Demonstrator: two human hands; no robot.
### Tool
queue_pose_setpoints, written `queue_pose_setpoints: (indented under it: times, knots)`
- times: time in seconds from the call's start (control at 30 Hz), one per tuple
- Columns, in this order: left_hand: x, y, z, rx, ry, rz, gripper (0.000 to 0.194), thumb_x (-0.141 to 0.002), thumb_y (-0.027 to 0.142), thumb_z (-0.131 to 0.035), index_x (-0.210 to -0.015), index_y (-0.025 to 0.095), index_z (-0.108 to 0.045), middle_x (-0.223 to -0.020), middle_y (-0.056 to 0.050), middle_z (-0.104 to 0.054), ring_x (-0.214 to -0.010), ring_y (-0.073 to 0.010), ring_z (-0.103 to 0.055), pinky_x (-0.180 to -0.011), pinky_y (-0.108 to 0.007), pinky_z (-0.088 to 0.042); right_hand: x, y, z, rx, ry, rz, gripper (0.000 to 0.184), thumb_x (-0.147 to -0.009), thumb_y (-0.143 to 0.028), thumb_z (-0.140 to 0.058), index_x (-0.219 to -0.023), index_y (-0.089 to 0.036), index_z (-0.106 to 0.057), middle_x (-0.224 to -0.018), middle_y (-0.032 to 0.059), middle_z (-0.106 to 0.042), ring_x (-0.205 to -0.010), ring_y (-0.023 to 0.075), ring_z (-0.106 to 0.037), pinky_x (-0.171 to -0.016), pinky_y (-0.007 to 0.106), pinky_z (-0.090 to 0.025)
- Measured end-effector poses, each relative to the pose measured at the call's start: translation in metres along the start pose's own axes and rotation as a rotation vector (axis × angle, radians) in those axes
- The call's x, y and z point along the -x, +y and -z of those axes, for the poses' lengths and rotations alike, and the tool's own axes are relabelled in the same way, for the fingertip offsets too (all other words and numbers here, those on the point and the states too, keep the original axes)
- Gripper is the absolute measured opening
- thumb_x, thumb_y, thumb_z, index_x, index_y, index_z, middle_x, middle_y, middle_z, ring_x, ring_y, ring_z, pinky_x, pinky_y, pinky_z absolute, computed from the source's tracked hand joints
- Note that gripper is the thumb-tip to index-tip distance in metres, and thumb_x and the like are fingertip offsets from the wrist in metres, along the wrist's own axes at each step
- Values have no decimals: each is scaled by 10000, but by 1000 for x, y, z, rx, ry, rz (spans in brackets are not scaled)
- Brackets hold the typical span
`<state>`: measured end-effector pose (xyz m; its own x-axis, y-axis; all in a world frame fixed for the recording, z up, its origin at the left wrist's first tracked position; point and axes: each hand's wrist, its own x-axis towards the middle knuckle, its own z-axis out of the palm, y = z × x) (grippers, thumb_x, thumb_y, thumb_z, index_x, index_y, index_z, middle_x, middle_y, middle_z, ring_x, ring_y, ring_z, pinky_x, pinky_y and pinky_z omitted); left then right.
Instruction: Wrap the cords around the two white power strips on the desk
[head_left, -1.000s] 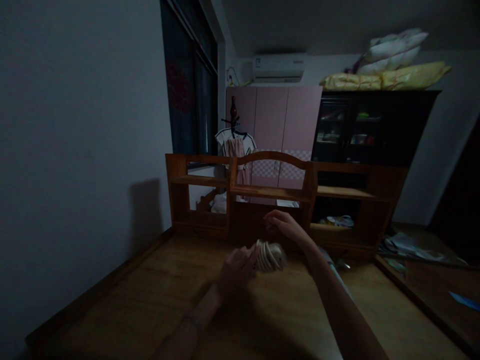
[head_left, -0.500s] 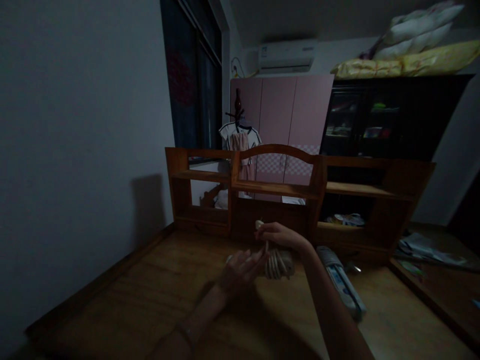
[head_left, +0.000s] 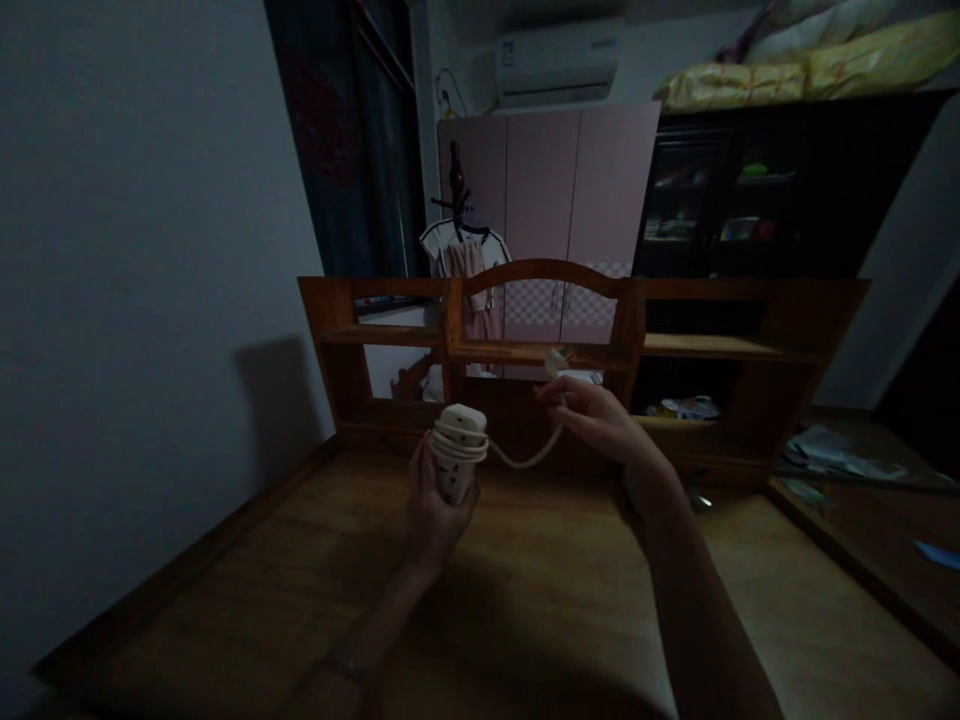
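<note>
My left hand (head_left: 439,505) is wrapped round the lower part of a white power strip (head_left: 453,482), held upright above the wooden desk. Several turns of its white cord (head_left: 460,440) circle the strip near the top. A loose stretch of cord sags across to my right hand (head_left: 592,415), whose fingers are closed on it just below the plug (head_left: 556,361). The plug sticks up past my fingertips, a bit blurred.
A wooden desk (head_left: 300,590) spreads below, with a shelf unit (head_left: 540,350) along its back edge. A white wall (head_left: 150,250) stands on the left. Beside my right forearm lies a small shiny object (head_left: 699,500). Papers (head_left: 840,455) lie at the far right.
The power strip has turned upright and moved left in my left hand. My right hand has risen rightward with the plug, stretching out a length of cord. The view has tilted down slightly.
</note>
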<state>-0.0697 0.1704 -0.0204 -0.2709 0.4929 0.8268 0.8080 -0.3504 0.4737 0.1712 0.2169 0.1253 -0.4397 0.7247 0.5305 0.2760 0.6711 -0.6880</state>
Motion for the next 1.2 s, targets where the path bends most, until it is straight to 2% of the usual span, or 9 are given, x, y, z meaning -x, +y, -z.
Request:
queue_pose_setpoints:
  times: [0.1, 0.2, 0.37, 0.5, 0.67, 0.77, 1.0, 1.1, 1.2]
  knots:
    - [-2, -2, 5, 64, 9, -81, 872, -762, 314, -665, -1475, 200, -176, -1441, -157, -326, -1311, -302, -381, -1048, -424, -400, 5, 2, 8, -125, -144, -89, 293, -823, -340, -597, -1058, -166, -581, -859, 46, -673, -461, 78, -530, -403, 177, -408]
    - [3, -4, 3, 77, -103, -235, 854, -750, 301, -661, -1466, 192, -208, -1426, -167, -346, -1301, -318, -388, -1019, -438, -426, 7, 1, 9, -206, -84, -95, 304, -838, -388, -590, -1042, -166, -558, -795, 30, -661, -423, 68, -508, -340, 148, -364]
    - [12, -9, -6, 80, -321, -429, 844, -760, 248, -594, -1484, 221, -160, -1443, -141, -341, -1288, -299, -410, -1000, -420, -445, 6, -8, 13, -197, 165, 1, 270, -856, -385, -590, -1015, -171, -553, -734, -1, -621, -412, 64, -494, -333, 142, -347]
    - [13, -13, -9, 36, -445, -479, 876, -748, 192, -574, -1496, 208, -117, -1411, -108, -419, -1237, -266, -457, -1020, -394, -431, 7, -18, 19, -110, 491, 129, 223, -885, -373, -562, -979, -171, -564, -786, 12, -628, -422, 59, -476, -356, 155, -333]
    - [14, -4, -9, -12, -533, -424, 868, -766, 206, -563, -1499, 221, -100, -1434, -78, -407, -1209, -254, -478, -1016, -381, -429, 12, -33, 24, 0, 904, 250, 159, -920, -334, -524, -954, -186, -572, -825, 17, -617, -463, 71, -451, -413, 193, -344]
    - [17, 1, -9, -28, -503, -287, 872, -776, 242, -591, -1497, 244, -102, -1433, -78, -405, -1196, -247, -500, -992, -369, -446, 16, -39, 28, 7, 1015, 294, 131, -917, -327, -533, -954, -207, -567, -800, 7, -589, -459, 80, -444, -409, 210, -330]
    - [17, -10, -15, 94, -313, 48, 788, -792, 355, -636, -1462, 235, -239, -1426, -122, -386, -1291, -288, -414, -1013, -402, -414, 27, -31, 49, 1, 929, 193, 142, -911, -307, -535, -972, -210, -619, -755, 2, -552, -433, 66, -399, -353, 187, -272]
    - [14, -11, -15, 238, -243, 131, 781, -796, 357, -648, -1455, 243, -245, -1389, -114, -416, -1272, -266, -433, -1033, -409, -391, 31, -25, 56, -25, 730, 93, 170, -901, -295, -529, -993, -200, -637, -770, -3, -542, -390, 44, -387, -318, 170, -259]
    - [12, -7, -11, 328, -186, 133, 797, -789, 334, -665, -1456, 241, -238, -1351, -115, -433, -1243, -263, -456, -1016, -417, -405, 32, -24, 56, -59, 502, 29, 186, -893, -290, -522, -993, -182, -636, -772, -1, -532, -408, 66, -502, -330, 173, -348]
